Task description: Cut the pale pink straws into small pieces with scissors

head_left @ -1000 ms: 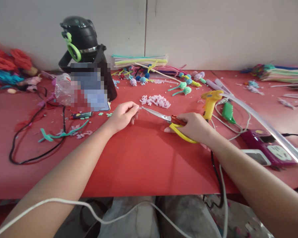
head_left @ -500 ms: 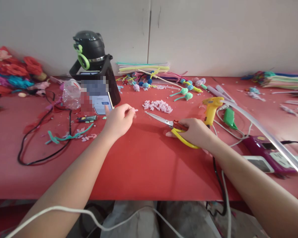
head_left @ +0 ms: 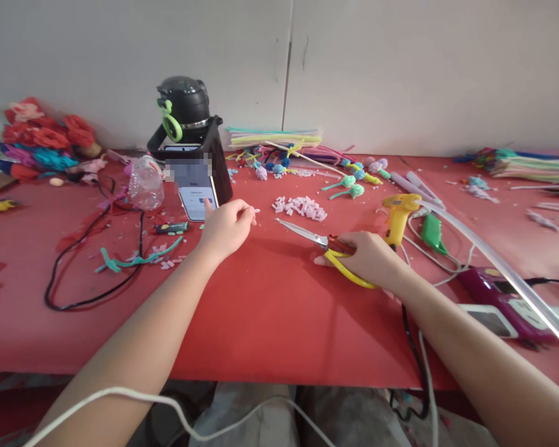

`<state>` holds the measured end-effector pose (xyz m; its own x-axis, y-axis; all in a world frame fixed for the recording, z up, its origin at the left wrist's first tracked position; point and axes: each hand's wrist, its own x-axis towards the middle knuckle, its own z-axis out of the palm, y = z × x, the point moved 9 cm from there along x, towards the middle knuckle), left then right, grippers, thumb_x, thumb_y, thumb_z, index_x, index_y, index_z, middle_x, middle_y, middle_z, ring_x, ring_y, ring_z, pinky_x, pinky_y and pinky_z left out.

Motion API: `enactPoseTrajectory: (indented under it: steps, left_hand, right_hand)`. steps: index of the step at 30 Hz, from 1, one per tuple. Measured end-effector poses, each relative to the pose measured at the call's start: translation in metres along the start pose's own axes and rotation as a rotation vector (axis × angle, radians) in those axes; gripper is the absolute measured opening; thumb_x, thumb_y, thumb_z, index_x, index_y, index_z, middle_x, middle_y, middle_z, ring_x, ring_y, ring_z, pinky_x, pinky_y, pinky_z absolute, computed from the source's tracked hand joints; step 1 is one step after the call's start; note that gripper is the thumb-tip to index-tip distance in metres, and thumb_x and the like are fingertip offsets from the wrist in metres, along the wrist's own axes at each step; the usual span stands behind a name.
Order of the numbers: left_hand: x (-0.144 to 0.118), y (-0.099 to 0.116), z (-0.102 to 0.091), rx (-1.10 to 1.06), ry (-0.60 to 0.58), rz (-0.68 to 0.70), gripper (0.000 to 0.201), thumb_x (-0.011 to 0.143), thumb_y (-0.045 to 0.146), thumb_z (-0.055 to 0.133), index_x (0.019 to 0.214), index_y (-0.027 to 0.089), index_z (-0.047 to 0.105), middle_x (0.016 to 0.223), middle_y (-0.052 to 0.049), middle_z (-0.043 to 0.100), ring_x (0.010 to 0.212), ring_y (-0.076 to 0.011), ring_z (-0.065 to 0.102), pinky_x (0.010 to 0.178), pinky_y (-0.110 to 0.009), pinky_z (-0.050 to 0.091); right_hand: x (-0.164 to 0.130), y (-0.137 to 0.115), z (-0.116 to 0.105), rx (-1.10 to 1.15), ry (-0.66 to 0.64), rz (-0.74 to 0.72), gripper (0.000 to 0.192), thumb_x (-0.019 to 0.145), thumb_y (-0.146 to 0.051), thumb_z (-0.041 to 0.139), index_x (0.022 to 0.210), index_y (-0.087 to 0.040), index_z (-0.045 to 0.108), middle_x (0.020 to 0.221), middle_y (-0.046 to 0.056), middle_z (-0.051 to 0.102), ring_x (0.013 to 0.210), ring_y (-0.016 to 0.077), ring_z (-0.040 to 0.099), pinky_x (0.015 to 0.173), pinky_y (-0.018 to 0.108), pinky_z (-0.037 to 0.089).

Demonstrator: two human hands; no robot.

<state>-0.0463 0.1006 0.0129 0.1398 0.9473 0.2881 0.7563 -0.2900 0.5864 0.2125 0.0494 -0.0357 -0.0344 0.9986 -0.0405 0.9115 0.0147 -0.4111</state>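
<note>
My left hand (head_left: 226, 228) is closed in a pinch, and a short pale pink piece of pipe cleaner (head_left: 256, 211) pokes out past its fingertips. Scissors (head_left: 302, 233) with yellow and red handles rest in my right hand (head_left: 370, 257). Their blades point left and look nearly closed, the tip a short way from my left fingers. Just beyond the blades lies a small pile of cut pale pink pieces (head_left: 300, 207) on the red table (head_left: 270, 316). The phone (head_left: 199, 197) leans upright behind my left hand.
A black bottle (head_left: 184, 102) in a black holder stands at the back. Right of my right hand are a yellow glue gun (head_left: 397, 214) and a purple power strip (head_left: 503, 298). Pipe cleaner bundles (head_left: 274, 138) lie along the wall. A black cable (head_left: 58, 270) loops at left.
The whole view has shifted slightly, so things sit a little lower and further right. My hands, the scissors and the pink piece keep nearly the same places relative to the table.
</note>
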Motion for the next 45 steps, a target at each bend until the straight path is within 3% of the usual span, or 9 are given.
enactPoseTrajectory:
  steps: [4,9,20,33,45]
  left_hand:
    - [-0.003,0.009,-0.012,0.007,0.063,0.073,0.027,0.095,0.029,0.046,0.071,0.022,0.057,0.084,0.0,0.076,0.097,-0.0228,0.07,0.12,-0.062,-0.012]
    - [-0.001,0.012,-0.028,0.072,0.161,0.167,0.024,0.096,0.029,0.045,0.075,0.022,0.056,0.082,0.001,0.075,0.083,-0.0189,0.07,0.124,-0.058,0.001]
    - [0.002,0.005,-0.044,0.149,0.253,0.226,0.022,0.095,0.029,0.045,0.077,0.023,0.055,0.078,0.001,0.075,0.078,-0.0181,0.07,0.125,-0.054,0.008]
    - [-0.001,0.01,-0.037,0.162,0.205,0.256,0.023,0.095,0.029,0.044,0.077,0.023,0.057,0.086,0.0,0.078,0.073,-0.0182,0.069,0.125,-0.055,0.01]
    - [0.0,0.007,-0.037,0.162,0.196,0.238,0.024,0.095,0.031,0.045,0.077,0.023,0.058,0.091,0.0,0.079,0.076,-0.019,0.071,0.125,-0.057,0.008]
  right_hand:
    - [0.001,0.001,0.002,-0.003,-0.003,0.0,0.056,0.064,-0.077,0.067,0.062,-0.023,0.052,0.059,0.0,0.054,0.056,0.0172,0.05,0.051,0.028,0.031]
    - [0.0,-0.002,0.001,-0.002,0.011,-0.016,0.051,0.066,-0.073,0.067,0.063,-0.023,0.057,0.06,0.002,0.057,0.056,0.0177,0.052,0.051,0.028,0.032]
    - [-0.001,-0.006,0.0,-0.005,0.033,-0.047,0.057,0.066,-0.076,0.064,0.058,-0.024,0.045,0.056,0.001,0.056,0.054,0.0179,0.052,0.051,0.029,0.032]
    - [-0.001,-0.006,0.003,-0.003,0.042,-0.052,0.049,0.069,-0.066,0.067,0.058,-0.024,0.043,0.06,0.002,0.059,0.057,0.02,0.056,0.051,0.029,0.031]
    - [-0.001,-0.009,0.002,-0.033,0.046,-0.072,0.055,0.07,-0.07,0.063,0.056,-0.024,0.036,0.055,0.001,0.054,0.051,0.0169,0.048,0.05,0.029,0.027]
